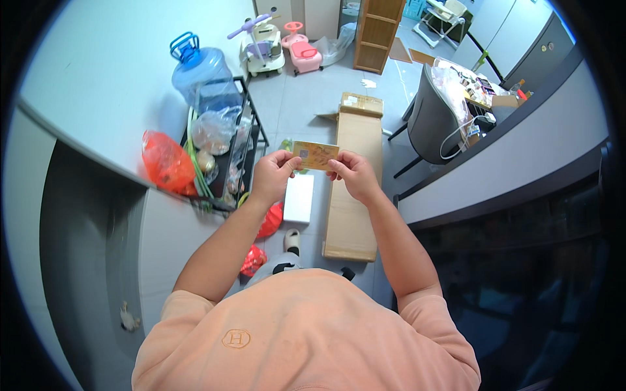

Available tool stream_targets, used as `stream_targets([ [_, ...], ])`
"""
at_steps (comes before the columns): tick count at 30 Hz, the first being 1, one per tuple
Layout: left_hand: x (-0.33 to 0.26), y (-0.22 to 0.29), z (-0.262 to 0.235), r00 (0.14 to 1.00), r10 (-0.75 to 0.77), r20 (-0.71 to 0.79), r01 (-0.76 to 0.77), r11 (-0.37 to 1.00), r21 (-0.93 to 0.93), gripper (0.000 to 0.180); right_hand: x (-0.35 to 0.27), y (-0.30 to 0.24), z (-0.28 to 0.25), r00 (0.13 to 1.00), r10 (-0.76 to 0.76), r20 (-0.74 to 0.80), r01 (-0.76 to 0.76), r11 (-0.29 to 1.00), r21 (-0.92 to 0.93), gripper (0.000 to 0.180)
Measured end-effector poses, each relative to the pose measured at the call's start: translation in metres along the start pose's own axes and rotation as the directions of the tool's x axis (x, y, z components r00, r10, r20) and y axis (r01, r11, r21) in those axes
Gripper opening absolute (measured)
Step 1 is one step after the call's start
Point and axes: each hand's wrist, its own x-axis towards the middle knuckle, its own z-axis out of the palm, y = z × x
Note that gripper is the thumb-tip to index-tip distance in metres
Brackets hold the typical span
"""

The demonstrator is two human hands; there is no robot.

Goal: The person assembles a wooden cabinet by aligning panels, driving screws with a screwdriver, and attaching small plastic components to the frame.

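Note:
A gold-coloured chip card, like a bank card, is held out level in front of me between both hands. My left hand pinches its left edge with thumb and fingers, close to the chip. At the right edge, my right hand grips the card the same way. Below the hands, a white box lies on the floor. A long brown cardboard box lies beside it, partly behind my right hand.
To the left, a black rack carries a large blue water bottle and plastic bags, with a red bag at its side. A grey chair stands by a cluttered table at right. Children's ride-on toys stand at the back.

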Motion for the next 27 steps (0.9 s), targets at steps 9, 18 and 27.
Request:
stream_targets([
  [9,0.142,-0.009,-0.042,0.996,-0.042,0.072,0.035,0.994,0.104,0.016,0.135,0.002,-0.010,1.000,-0.020,0.007,0.019,1.000,0.021,0.013],
  [18,0.328,-0.017,-0.007,0.991,-0.041,0.129,0.025,0.992,0.125,0.014,0.280,0.013,-0.087,0.998,0.015,-0.057,-0.005,0.986,0.168,0.019],
  [27,0.589,-0.089,0.071,0.966,-0.162,0.201,0.094,0.946,0.311,0.014,0.504,0.081,-0.223,0.989,0.121,-0.085,-0.104,0.977,0.184,0.018],
])
